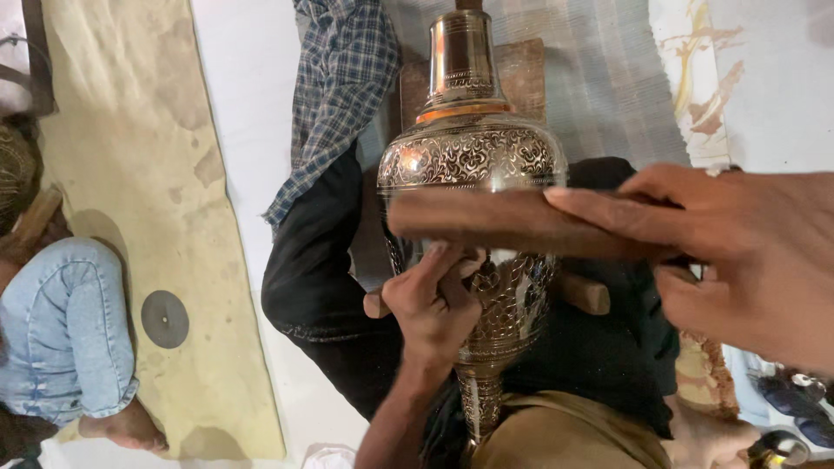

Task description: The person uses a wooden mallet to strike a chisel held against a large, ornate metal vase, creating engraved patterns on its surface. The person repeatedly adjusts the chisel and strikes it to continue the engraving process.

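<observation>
Pale floor with mats
A stained tan mat (148,200) covers the left; a grey striped mat (599,87) lies at upper right.

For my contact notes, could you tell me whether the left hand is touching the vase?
Touching: the head view shows the left hand with its fingers pressed against the engraved vase belly, no gap visible.
</observation>
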